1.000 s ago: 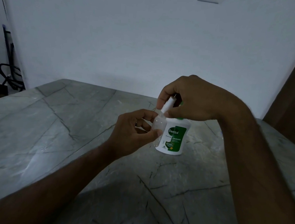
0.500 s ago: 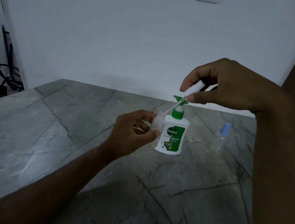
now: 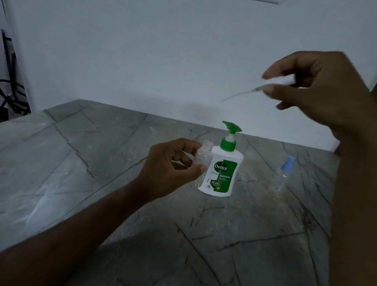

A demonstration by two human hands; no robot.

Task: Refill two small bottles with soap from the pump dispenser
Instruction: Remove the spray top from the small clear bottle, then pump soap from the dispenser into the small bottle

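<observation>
The left hand (image 3: 171,166) holds a small clear bottle (image 3: 202,164) upright, thumb in front and fingers curled behind it, its neck open with no cap on. The bottle looks empty and sits just in front of and to the left of the soap dispenser (image 3: 223,168), overlapping it in this view; whether the two touch cannot be told. The dispenser, white with a green label and green pump head, stands on the grey veined counter (image 3: 67,166) near the middle of its far edge, the pump nozzle pointing left.

The right hand (image 3: 319,92) is raised well above the counter, over toward its right side, and its grip pinches a white spray cap (image 3: 279,80) between thumb and fingertips. A thin clear tube hangs from the cap, slanting down and to the left in the air, clear of both bottles. This hand and the cap are blurred, so finer detail cannot be made out.

A second small bottle (image 3: 282,174), clear with a pale blue cap on it, stands alone on the counter to the right of the dispenser, nearer the far right corner and apart from it. Behind the counter's far edge rises a plain white wall (image 3: 145,48), and dark cables (image 3: 7,90) hang past the counter's left end.
</observation>
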